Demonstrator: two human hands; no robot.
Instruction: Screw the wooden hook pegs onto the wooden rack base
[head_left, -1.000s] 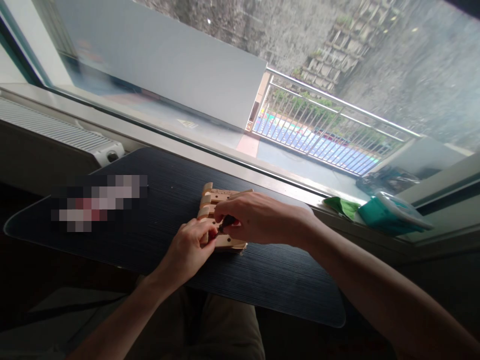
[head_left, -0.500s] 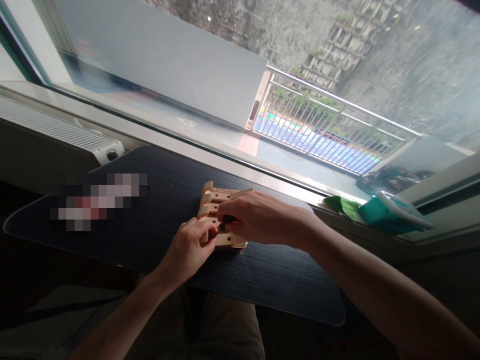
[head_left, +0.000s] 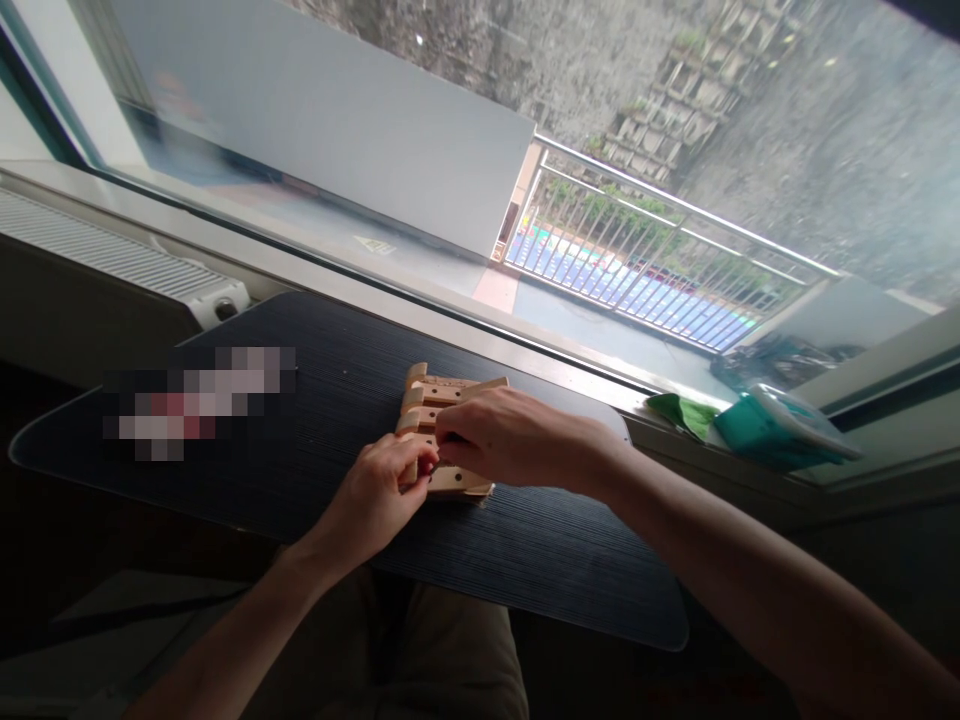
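Rack [head_left: 427, 416] lies on surface [head_left: 322, 410], long axis near-to-far. Left hand [head_left: 386, 492] at rack's near-left edge, right hand [head_left: 514, 437] over its middle; 2 grips equally near, curled, can't tell if clamped.

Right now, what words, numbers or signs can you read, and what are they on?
I can't read any.
Triangle mark on the floor outside: too blurred.
Marks on the wooden piece: too small to tell if they're letters.
Patch on the table: too blurred.

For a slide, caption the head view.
Left hand and right hand at a slatted wooden piece on a dark table.
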